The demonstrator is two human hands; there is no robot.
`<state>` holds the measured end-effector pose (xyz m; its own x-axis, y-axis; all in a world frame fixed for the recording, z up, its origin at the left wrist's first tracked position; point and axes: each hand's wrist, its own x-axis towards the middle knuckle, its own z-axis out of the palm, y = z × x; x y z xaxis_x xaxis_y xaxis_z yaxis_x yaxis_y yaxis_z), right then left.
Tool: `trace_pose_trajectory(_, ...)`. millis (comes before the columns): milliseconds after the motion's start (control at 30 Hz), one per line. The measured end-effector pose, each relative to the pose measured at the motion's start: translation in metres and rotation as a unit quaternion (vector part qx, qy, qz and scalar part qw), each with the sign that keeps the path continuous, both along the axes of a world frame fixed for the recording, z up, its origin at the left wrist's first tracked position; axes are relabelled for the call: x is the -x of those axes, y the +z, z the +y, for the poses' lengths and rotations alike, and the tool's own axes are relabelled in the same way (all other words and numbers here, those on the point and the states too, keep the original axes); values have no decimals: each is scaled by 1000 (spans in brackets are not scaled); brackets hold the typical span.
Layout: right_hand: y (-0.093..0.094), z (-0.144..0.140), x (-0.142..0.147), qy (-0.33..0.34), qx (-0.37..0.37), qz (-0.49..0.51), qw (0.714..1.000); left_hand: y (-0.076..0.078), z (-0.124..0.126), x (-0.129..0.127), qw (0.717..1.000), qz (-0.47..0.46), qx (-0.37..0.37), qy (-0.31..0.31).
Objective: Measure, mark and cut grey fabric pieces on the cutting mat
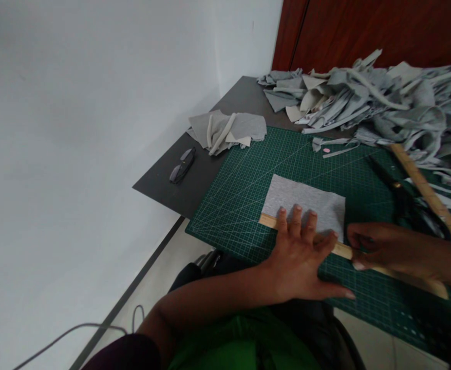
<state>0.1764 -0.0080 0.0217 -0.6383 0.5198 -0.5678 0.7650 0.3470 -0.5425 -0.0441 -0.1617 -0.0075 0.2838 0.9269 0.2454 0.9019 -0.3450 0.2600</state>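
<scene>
- While pressed flat with fingers spread, the left hand lies across the wooden ruler and the near edge of the grey fabric rectangle; it grips nothing.
- Fabric rectangle: lying flat on the green cutting mat, near its middle, with the ruler along its near edge.
- Right hand: fingers curled onto the ruler just right of the fabric; whether they pinch the ruler or a small tool cannot be told.
- Second wooden ruler: on the mat's right side, partly under scraps.
- Dark scissors: beside that ruler, well apart from both hands.
- Heap of grey fabric scraps: along the far side of the dark table.
- Smaller folded stack of grey pieces: at the mat's far left corner.
- Glasses: on bare table left of the mat.
</scene>
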Motion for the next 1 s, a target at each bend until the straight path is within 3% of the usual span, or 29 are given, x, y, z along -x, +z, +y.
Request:
trace_pose_trajectory(100, 7, 3, 3, 7, 45, -7, 999, 0, 1, 1, 1000, -6, 8, -2)
trace_pose_trajectory(367, 48, 11, 3, 4, 40, 75, 996, -3, 8, 0, 1000, -9, 9, 6)
trace_pose_trajectory(533, 43, 12, 2, 23, 91, 149, 984, -5, 14, 0, 1000, 16, -2, -2)
trace_pose_trajectory(667, 36, 12, 5, -8, 140, 187, 972, -3, 14, 0, 999, 34, 2, 0)
trace_pose_trajectory(1000, 22, 19, 17, 34, 90, 234, 968, 0, 17, -1, 998, 60, 4, 5)
